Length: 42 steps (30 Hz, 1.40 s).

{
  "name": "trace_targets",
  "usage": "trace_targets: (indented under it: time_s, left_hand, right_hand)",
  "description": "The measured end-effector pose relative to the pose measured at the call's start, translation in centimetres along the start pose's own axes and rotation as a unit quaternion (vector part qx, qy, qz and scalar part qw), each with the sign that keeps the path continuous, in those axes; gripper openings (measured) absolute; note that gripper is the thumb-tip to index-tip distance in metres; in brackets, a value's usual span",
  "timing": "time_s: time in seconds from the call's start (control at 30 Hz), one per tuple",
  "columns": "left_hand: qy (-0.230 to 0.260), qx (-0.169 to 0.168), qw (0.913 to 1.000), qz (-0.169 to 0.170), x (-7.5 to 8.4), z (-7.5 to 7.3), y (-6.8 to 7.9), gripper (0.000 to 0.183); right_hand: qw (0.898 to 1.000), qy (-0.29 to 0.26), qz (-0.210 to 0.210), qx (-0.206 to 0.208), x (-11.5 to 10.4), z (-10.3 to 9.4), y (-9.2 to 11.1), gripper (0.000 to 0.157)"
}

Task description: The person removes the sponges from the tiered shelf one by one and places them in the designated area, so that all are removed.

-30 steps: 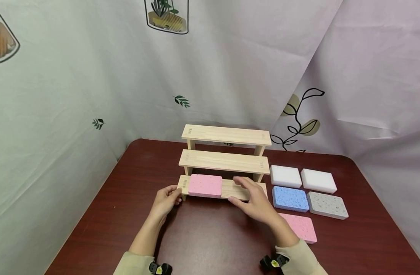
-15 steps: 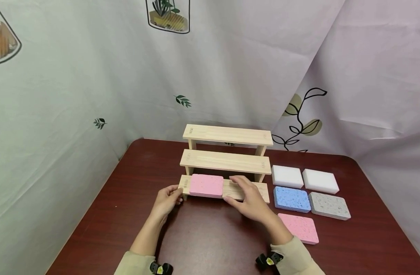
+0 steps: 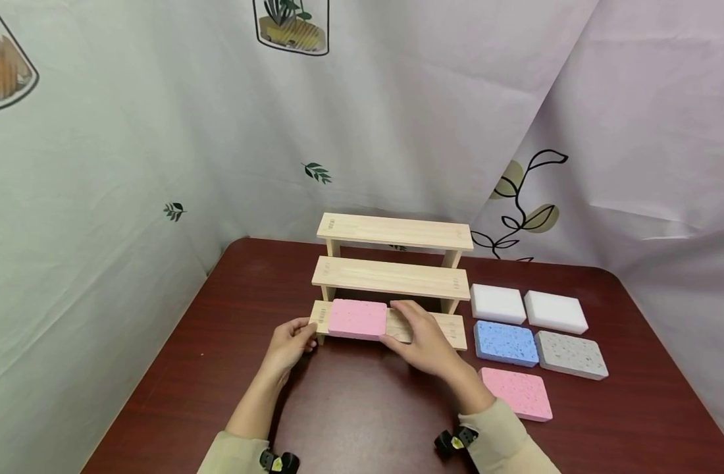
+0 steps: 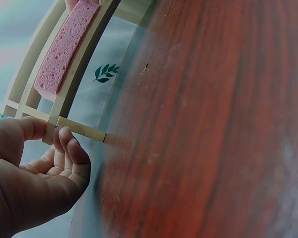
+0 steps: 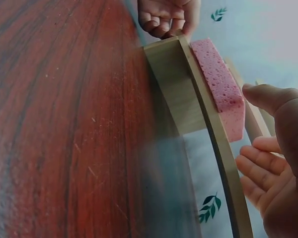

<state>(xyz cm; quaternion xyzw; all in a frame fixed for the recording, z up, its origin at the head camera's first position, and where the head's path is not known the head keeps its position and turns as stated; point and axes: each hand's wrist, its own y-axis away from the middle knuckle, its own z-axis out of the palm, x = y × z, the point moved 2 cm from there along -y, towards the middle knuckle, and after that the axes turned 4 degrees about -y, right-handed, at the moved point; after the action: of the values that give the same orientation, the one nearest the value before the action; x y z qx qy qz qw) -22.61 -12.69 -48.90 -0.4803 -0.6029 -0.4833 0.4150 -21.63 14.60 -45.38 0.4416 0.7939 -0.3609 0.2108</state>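
Note:
A three-tier wooden step shelf [image 3: 391, 275] stands on the table, and a pink sponge [image 3: 357, 318] lies flat on its lowest tier, toward the left end. My left hand [image 3: 287, 347] pinches the left end of that tier, thumb above and fingertips below, as the left wrist view shows. At the sponge's right end is my right hand [image 3: 424, 341], fingers loosely bent. Its thumb [image 5: 263, 95] is at the near right corner of the sponge, touching or almost touching. The other fingers are apart from the sponge in the right wrist view.
On the dark red table [image 3: 178, 395], right of the shelf, lie two white sponges [image 3: 497, 304] [image 3: 555, 312], a blue sponge [image 3: 505, 343], a grey sponge [image 3: 571, 355] and a second pink sponge [image 3: 518, 394]. A printed curtain [image 3: 397, 118] hangs behind the table.
My right hand has moved left along the lowest tier, up to the pink sponge's right end. The left hand keeps its grip on the shelf, and the sponge stays in place on it.

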Motion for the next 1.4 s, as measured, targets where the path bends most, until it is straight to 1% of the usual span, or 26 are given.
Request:
trace_targets:
  time_s: [0.17, 0.47, 0.77, 0.97, 1.07, 1.23, 1.4]
  left_hand:
    - [-0.003, -0.001, 1.0000, -0.003, 0.0, 0.0, 0.0, 0.029]
    - [0.002, 0.001, 1.0000, 0.003, -0.1, 0.0, 0.0, 0.030]
    - [0.006, -0.001, 1.0000, 0.001, -0.2, 0.1, -0.1, 0.030]
    - [0.008, -0.001, 1.0000, 0.003, -0.1, 0.0, -0.1, 0.029]
    - [0.008, -0.002, 1.0000, 0.003, -0.1, 0.1, 0.0, 0.028]
    - [0.010, -0.004, 0.9999, 0.006, -0.2, 0.0, 0.0, 0.030]
    - [0.012, -0.004, 0.9999, 0.004, -0.1, 0.0, 0.0, 0.030]
  right_hand:
    - [1.000, 0.015, -0.010, 0.003, 0.0, 0.4, -0.4, 0.067]
    - [0.999, 0.029, 0.016, -0.022, -0.3, 1.3, -1.1, 0.079]
    - [0.998, 0.051, 0.022, -0.021, -0.2, 2.0, -1.9, 0.087]
    - [0.998, 0.050, 0.027, -0.040, -0.4, 2.3, -2.2, 0.092]
    - [0.997, 0.046, 0.033, -0.048, -0.5, 2.3, -2.3, 0.092]
    - [0.998, 0.039, 0.037, -0.045, -0.6, 2.3, -2.2, 0.089]
    - [0.998, 0.040, 0.023, -0.031, -0.5, 2.0, -2.0, 0.084]
